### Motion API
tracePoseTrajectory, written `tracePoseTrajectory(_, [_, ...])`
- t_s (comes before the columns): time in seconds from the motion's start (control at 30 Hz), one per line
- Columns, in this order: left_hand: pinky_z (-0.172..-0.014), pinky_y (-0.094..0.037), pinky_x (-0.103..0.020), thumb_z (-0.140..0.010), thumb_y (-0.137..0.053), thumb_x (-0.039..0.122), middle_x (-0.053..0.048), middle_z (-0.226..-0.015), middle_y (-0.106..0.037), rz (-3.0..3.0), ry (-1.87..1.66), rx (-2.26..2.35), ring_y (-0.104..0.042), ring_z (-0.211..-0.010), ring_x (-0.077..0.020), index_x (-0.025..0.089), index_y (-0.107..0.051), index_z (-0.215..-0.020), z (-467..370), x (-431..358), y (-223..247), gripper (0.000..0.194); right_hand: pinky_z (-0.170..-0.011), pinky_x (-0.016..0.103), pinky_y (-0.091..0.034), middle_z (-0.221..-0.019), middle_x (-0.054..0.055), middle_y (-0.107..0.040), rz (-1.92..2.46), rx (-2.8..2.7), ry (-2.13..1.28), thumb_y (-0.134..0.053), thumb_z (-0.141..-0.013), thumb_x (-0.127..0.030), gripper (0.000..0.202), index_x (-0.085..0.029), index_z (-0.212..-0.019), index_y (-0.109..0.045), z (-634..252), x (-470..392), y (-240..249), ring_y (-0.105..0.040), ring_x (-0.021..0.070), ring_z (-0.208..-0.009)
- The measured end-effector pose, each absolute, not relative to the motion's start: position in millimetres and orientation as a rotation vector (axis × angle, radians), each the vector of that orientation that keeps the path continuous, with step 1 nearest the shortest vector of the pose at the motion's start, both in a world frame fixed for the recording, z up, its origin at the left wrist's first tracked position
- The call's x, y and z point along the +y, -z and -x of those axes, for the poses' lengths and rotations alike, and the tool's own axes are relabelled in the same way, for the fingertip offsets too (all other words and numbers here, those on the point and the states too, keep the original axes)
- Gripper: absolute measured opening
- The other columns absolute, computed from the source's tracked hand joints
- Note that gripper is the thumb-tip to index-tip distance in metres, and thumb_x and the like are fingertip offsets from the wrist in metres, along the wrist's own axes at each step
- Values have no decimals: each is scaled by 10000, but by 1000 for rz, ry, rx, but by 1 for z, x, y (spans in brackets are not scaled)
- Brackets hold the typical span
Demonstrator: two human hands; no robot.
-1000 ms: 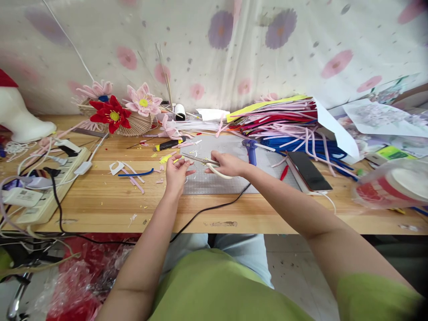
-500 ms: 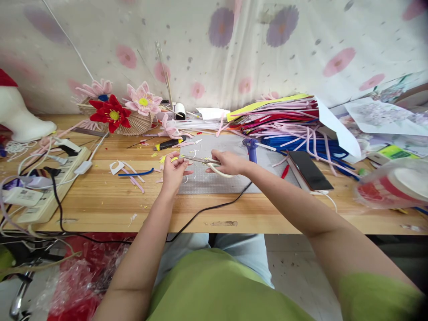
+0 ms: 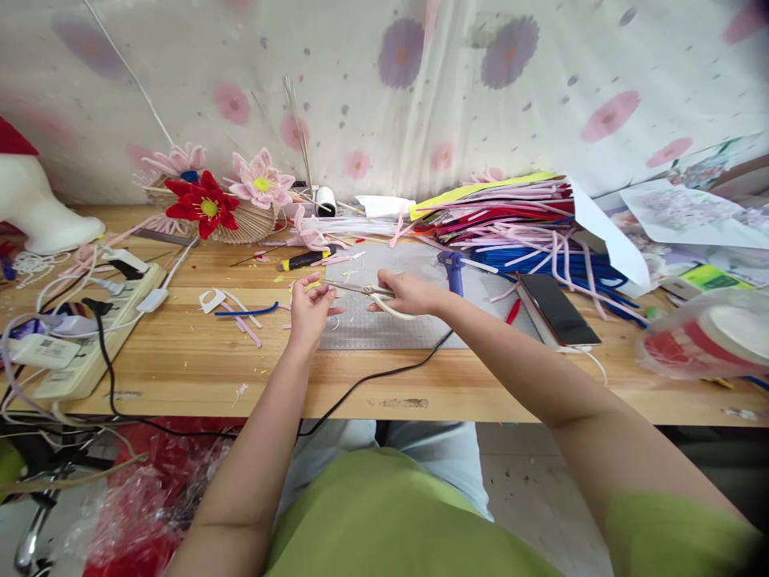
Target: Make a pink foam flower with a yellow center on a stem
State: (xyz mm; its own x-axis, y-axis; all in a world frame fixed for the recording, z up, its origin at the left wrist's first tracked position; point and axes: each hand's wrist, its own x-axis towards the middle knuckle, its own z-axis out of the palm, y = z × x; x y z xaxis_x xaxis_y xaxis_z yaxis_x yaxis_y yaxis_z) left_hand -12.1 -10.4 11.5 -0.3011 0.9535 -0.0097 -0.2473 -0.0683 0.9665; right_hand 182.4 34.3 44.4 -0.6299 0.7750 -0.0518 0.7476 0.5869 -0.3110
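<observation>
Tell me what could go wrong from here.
The scissors in the right hand point at the left hand, with their tips close to its fingers, so a slip might nick them.
The black cord crosses the table and runs over its front edge, so it could get snagged and tugged.
</observation>
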Motion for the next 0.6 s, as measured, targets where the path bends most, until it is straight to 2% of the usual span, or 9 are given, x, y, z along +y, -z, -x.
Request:
tracePoseTrajectory(0.23, [-518,-546,-239,-585,-704,205,24,-749,-594,-885,-1561,1213,-637,-735,-145,211,-425,-960,11,-9,-9,467,-535,239,-250,-816,62,-628,1306,-2685,-486,-454,-760,-636,504,-174,-963,-462,-175,33,-39,-505,157,-620])
tracePoseTrajectory(0.6, [-496,-529,-216,-580,-696,182,39,-717,-563,-1003,-1536,1260,-596,-703,-129,229,-415,-984,18,-12,-13,495,-540,244,-242,-760,63,-620,1312,-2738,-432,-448,-762,-642,504,-176,-949,-489,-178,36,-42,-507,168,-621])
